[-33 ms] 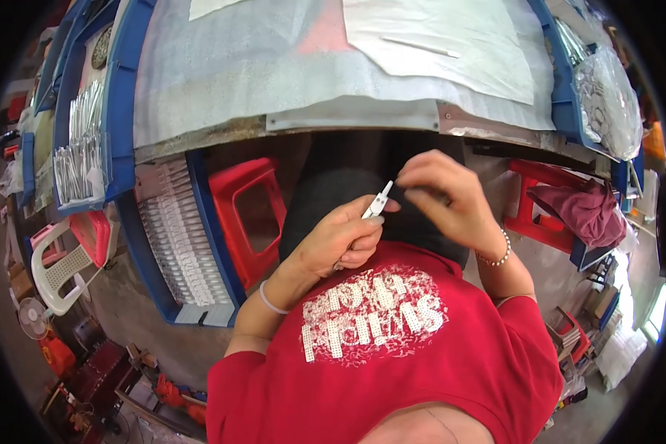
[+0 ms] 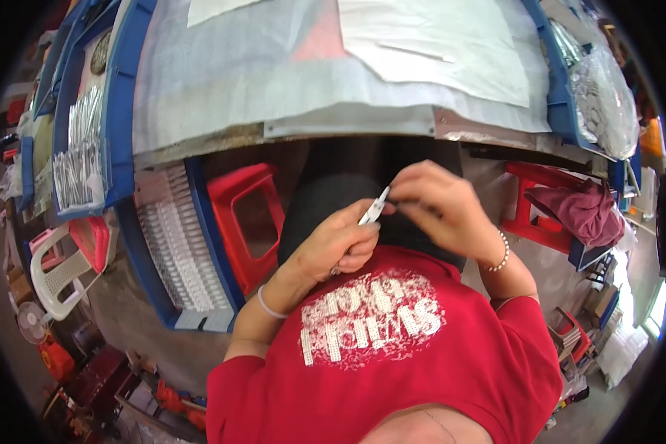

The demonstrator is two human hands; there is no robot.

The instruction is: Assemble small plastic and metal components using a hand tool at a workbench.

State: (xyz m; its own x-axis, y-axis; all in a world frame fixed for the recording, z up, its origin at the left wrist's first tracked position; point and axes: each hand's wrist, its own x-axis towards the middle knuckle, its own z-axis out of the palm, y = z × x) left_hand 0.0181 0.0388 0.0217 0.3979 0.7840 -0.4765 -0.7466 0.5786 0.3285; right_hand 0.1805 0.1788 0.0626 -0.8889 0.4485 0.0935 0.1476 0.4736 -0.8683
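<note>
My left hand [image 2: 348, 240] is closed round a slim white tool [image 2: 374, 209] with a narrow pale tip, held slanting up and to the right above my lap. Its lower end is hidden inside the fist, so its exact kind does not show. My right hand [image 2: 440, 203] is curled, with index finger and thumb bent together at the tool's narrow tip. Slight blur covers these fingers, and anything small between them cannot be made out.
A worktable [image 2: 222, 103] covered in white sheeting lies ahead, with a thin white rod [image 2: 414, 52] on a cloth. Blue trays of metal parts [image 2: 81, 170] stand left, bagged parts [image 2: 603, 96] right. Below are a blue crate [image 2: 218, 259] and red stools [image 2: 248, 214].
My right fingers have come down and left onto the tip of the white tool, which stood free of them before. The left hand keeps its grip; the view has shifted slightly.
</note>
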